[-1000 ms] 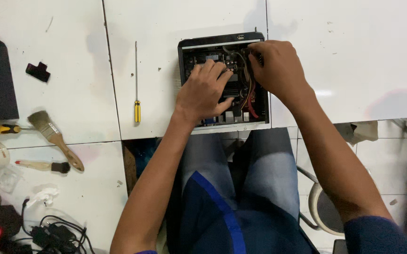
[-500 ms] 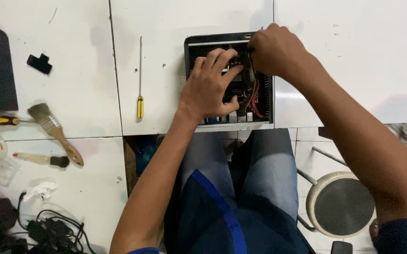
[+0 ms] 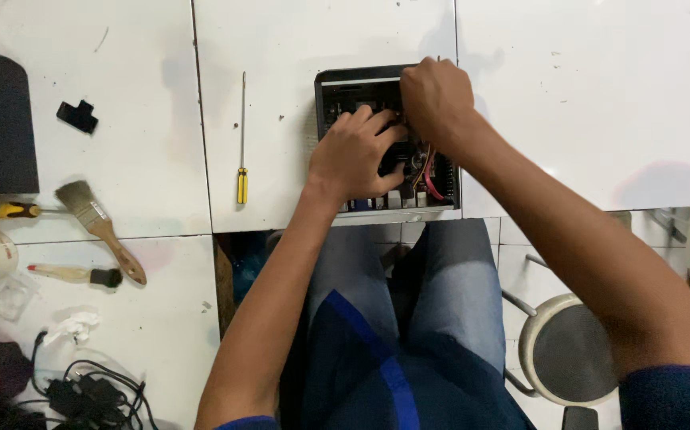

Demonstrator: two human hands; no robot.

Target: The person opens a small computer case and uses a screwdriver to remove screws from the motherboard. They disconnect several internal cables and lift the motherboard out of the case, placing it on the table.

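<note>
My left hand (image 3: pixel 354 155) presses spread fingers into the open black metal electronics case (image 3: pixel 337 84). My right hand (image 3: pixel 437 99), now moved farther left, is clenched; its grasp is hidden.

an electronics repair workshop: left of the opened device case (image 3: pixel 361 87) lie a screwdriver (image 3: pixel 242 151), brushes (image 3: pixel 98 227) and cables (image 3: pixel 90 390).

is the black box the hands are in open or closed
Open: the black box has no cover, so its red wires and parts show beneath the left hand and right hand.
</note>
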